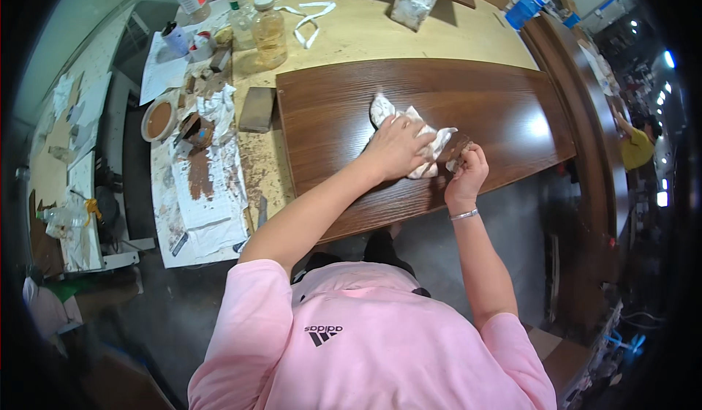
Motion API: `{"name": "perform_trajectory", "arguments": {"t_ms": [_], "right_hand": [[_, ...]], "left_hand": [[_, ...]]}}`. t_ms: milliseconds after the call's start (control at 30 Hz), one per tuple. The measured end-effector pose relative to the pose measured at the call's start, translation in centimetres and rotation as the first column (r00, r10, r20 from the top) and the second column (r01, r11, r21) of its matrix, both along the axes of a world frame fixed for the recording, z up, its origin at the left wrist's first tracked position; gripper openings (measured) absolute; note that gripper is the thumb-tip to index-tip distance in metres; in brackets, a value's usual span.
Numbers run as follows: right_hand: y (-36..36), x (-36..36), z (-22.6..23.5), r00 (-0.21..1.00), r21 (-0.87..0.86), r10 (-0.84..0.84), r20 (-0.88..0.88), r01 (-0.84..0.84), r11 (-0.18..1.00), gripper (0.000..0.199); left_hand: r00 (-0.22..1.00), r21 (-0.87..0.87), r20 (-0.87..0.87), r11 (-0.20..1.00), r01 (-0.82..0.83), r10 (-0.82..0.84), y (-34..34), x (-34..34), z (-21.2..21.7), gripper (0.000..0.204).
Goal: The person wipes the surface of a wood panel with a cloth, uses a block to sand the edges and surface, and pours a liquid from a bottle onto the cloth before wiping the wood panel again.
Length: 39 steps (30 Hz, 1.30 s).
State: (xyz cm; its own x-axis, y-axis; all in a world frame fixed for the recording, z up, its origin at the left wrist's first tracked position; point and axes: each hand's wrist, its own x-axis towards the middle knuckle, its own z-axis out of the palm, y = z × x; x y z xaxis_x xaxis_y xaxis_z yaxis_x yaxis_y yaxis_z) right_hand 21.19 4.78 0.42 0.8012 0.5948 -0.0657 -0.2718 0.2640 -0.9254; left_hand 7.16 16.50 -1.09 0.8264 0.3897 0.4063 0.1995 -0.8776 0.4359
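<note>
Left hand (395, 147) presses white rag (428, 143) on brown wood panel (497, 110) — right hand (466, 172) pinches something small beside it.

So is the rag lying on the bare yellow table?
No, the white rag lies on the dark brown wooden panel, pressed under the left hand.

**Open panel to the right, clutter to the left**

From the white stained rag (409, 136), the glossy dark brown wooden panel (504, 110) lies bare toward 3 o'clock and 9 o'clock. At 9 o'clock a grey sanding block (257, 108) borders it. At 11 o'clock two clear plastic bottles (256, 29) crowd the pale wooden bench (365, 33).
</note>
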Motion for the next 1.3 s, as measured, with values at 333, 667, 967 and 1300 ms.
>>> {"name": "perform_trajectory", "arguments": {"t_ms": [333,667,967,1300], "right_hand": [[0.6,-1.1,-2.9,0.883,-0.200,0.093,0.460,0.001,0.980,0.002],[1.0,-1.3,-2.7,0.853,-0.241,0.114,0.510,0.014,0.970,0.004],[1.1,-1.7,-2.7,0.859,-0.245,0.135,0.494,-0.011,0.970,0.005],[0.8,-0.6,-3.7,0.867,-0.232,0.127,0.481,-0.014,0.973,0.004]], "left_hand": [[0.885,-0.152,0.059,0.880,-0.450,0.462,-0.4,-19.5,-1.4,0.032],[0.774,-0.233,0.271,0.819,-0.524,0.573,7.3,-17.3,-4.5,0.030],[0.677,-0.378,0.190,0.689,-0.618,0.711,14.1,-16.5,-3.3,0.026],[0.753,-0.329,0.181,0.760,-0.560,0.633,0.2,-18.5,-4.5,0.031]]}}
